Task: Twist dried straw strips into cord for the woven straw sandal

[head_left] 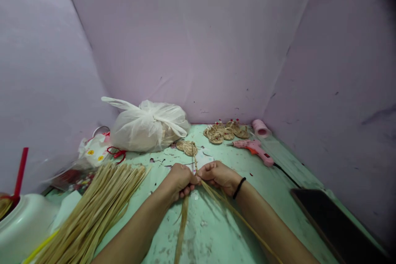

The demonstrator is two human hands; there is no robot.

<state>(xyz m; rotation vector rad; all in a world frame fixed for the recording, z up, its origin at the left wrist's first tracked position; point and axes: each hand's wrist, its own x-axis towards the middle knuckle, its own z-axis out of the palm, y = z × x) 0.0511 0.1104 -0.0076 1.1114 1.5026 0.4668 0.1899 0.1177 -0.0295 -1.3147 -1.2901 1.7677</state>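
At the middle of the table, my left hand (182, 179) and my right hand (220, 175) meet fingertip to fingertip. Both pinch the near end of a thin straw braid (195, 161). From there the braid runs away from me to a small coiled straw piece (187, 147) lying flat. Loose straw strands (239, 215) trail from my right hand toward the lower right. One wider strip (182, 229) hangs below my left hand. My fingers hide the exact crossing of the strands.
A bundle of dried straw strips (95, 210) lies left, beside a white container (26, 222). Behind are a knotted plastic bag (150, 128), several finished straw pieces (213, 135) and a pink thread spool (260, 128). A pink glue gun (255, 150) and dark flat slab (331, 222) occupy the right.
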